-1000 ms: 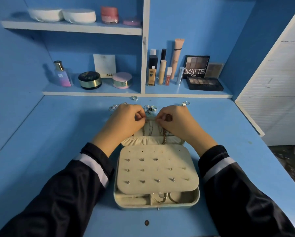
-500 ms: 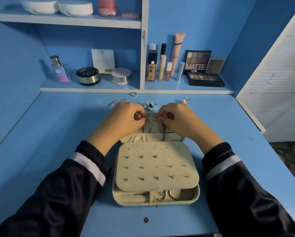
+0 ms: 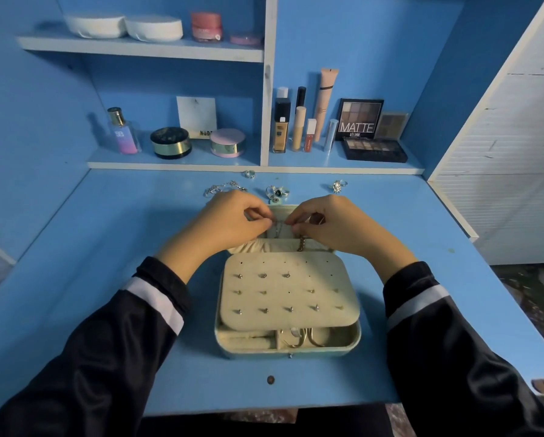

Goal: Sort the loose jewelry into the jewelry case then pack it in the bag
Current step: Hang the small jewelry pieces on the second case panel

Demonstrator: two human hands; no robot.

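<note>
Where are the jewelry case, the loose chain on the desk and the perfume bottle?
jewelry case (image 3: 327, 349): head view, on its front wall.
loose chain (image 3: 215, 188): head view, on the middle of the chain.
perfume bottle (image 3: 125, 138): head view, on its glass body.

The single view is from the person's head, close above the jewelry case (image 3: 327, 350) and facing forward and down on it. Its wide angle takes in the desk (image 3: 106, 247) on both sides of the case and the shelves (image 3: 176, 165) behind it.
</note>
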